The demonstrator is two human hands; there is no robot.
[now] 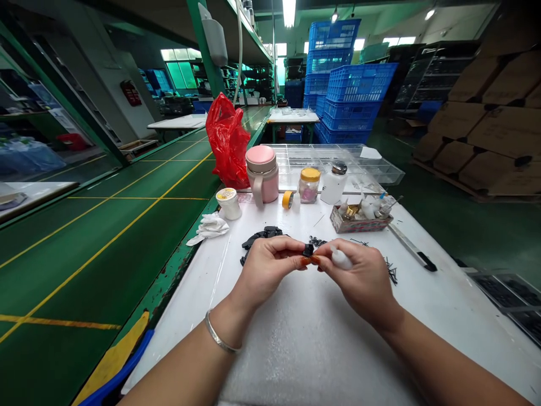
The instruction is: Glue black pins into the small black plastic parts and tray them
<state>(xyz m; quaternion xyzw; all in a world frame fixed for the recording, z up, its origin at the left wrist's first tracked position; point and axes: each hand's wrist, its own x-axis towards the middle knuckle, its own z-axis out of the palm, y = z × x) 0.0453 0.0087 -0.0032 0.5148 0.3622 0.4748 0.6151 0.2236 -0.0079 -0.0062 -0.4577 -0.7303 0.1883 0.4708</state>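
Mug (262, 175) left of jar (310, 185), before compartment tray (325, 160); cloth (209, 229) left of parts (260, 239) on workbench (296, 361).

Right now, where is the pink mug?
Head view: the pink mug stands far left on the white bench, between the red plastic bag and yellow-lidded jar.

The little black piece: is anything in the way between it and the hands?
No, nothing visible is in the way. The small black piece sits at the fingertips of the left hand, and the right hand is right beside it, holding a small white plastic piece.
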